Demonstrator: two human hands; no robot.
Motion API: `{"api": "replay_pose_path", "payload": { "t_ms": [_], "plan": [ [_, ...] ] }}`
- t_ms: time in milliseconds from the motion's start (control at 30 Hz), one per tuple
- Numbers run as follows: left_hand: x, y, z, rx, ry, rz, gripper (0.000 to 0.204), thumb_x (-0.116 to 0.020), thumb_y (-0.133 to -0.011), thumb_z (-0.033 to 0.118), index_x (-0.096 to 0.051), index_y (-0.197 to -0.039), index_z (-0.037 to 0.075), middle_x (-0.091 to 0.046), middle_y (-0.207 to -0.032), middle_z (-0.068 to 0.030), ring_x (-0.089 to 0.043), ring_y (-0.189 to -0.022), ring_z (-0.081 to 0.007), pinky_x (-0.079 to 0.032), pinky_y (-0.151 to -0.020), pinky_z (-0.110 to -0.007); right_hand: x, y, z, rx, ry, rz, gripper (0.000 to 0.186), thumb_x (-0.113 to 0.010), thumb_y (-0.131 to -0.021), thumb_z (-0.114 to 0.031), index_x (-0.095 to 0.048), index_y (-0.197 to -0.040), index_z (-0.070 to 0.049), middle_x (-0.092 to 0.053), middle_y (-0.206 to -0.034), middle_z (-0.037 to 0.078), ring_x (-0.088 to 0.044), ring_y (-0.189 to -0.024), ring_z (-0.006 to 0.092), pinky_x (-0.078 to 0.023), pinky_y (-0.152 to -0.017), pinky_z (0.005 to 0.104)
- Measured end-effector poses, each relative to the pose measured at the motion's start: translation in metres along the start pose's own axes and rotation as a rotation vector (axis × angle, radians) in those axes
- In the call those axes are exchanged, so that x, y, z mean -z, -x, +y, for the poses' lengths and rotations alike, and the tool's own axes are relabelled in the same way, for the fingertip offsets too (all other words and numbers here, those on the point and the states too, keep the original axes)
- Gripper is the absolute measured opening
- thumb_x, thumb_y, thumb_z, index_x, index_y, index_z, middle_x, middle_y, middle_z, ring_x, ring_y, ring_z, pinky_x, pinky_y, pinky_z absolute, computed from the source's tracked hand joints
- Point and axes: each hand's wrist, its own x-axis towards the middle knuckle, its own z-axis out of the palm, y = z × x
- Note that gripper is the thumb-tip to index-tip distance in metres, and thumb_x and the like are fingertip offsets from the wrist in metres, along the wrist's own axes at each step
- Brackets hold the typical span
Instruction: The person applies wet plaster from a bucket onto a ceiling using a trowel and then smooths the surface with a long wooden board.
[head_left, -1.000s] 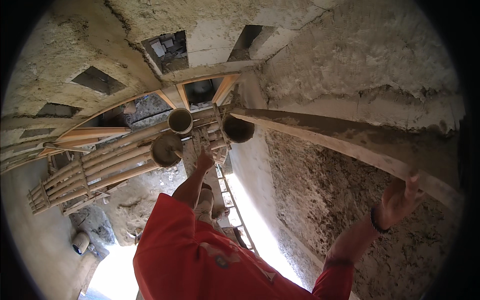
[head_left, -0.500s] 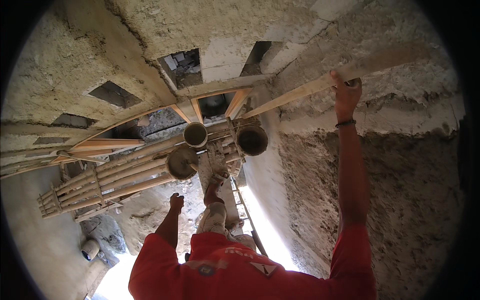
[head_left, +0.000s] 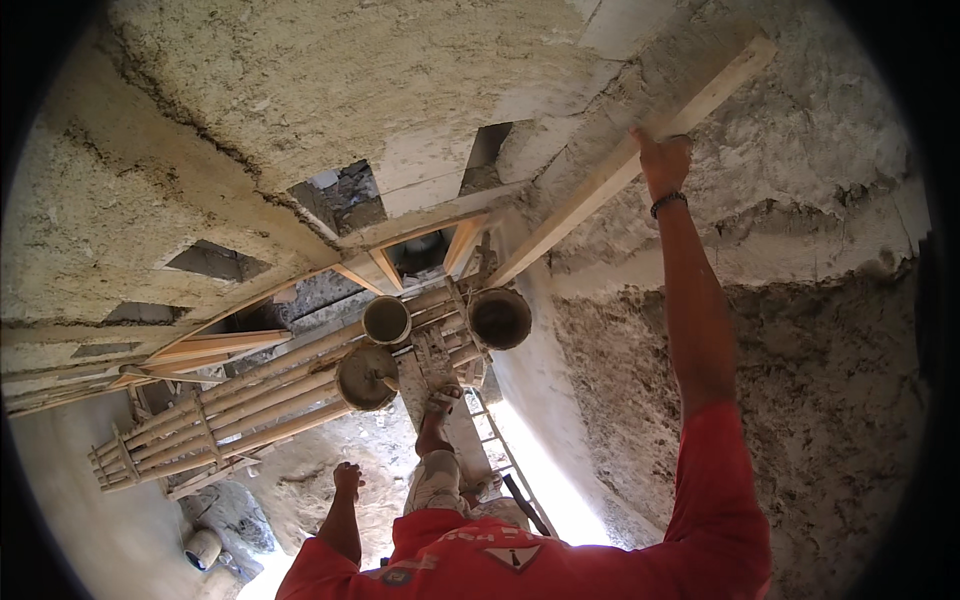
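A long straight wooden board (head_left: 590,200) slants along the rough plastered wall, its lower end close to a dark bucket (head_left: 500,318). My right hand (head_left: 663,163), arm stretched up, is closed around the board's upper part, with the thumb along one side. Low on the left, my left hand (head_left: 347,480) hangs away from everything, fingers curled, and nothing shows in it. Below the board stand another bucket (head_left: 386,320) and a round pan (head_left: 366,378) holding grey mix and what looks like a tool handle.
I stand on a narrow plank (head_left: 465,430) beside a scaffold of lashed poles (head_left: 230,425). A ladder (head_left: 490,430) drops away beneath. The wall ahead has several square openings (head_left: 220,262) and wooden frames (head_left: 215,345). A pot (head_left: 203,549) lies far below.
The board has tilted more steeply, its upper end swinging left and up in the view. My right hand moved left with it. Buckets and scaffold sit lower in the picture as my head shifted.
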Motion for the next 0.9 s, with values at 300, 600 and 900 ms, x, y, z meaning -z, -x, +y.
{"api": "replay_pose_path", "payload": {
  "t_ms": [300, 600, 900],
  "plan": [
    [-0.005, 0.014, 0.025, -0.068, 0.14, 0.003, 0.043, -0.062, -0.086, 0.025, -0.051, -0.124, 0.009, -0.061, -0.097, -0.0123, -0.064, -0.078, -0.0239, -0.055, -0.069, -0.047, -0.065, -0.023, -0.002, -0.055, 0.194, -0.06, 0.093, -0.08, -0.07, -0.051, -0.036, -0.12, 0.014, -0.059, -0.114, 0.029, -0.063, -0.103, 0.0395, -0.054, -0.088, 0.0437],
    [0.009, 0.054, 0.0, 0.05, 0.247, 0.106, 0.052, -0.061, -0.087, 0.017, -0.045, -0.134, 0.001, -0.063, -0.104, -0.0151, -0.064, -0.089, -0.0249, -0.056, -0.066, -0.037, -0.134, -0.06, 0.011, -0.167, 0.256, -0.113, 0.123, -0.073, -0.066, -0.066, -0.019, -0.136, 0.02, -0.048, -0.129, 0.031, -0.054, -0.118, 0.0389, -0.047, -0.097, 0.0464],
    [-0.011, 0.029, 0.017, 0.012, 0.207, 0.011, 0.053, -0.063, -0.086, 0.016, -0.046, -0.134, -0.001, -0.063, -0.102, -0.0142, -0.063, -0.088, -0.0209, -0.056, -0.064, -0.034, -0.117, -0.045, 0.055, 0.133, -0.027, -0.086, 0.113, -0.076, -0.065, -0.066, -0.038, -0.13, 0.018, -0.052, -0.123, 0.03, -0.055, -0.115, 0.0404, -0.046, -0.097, 0.0447]
  ]
}}
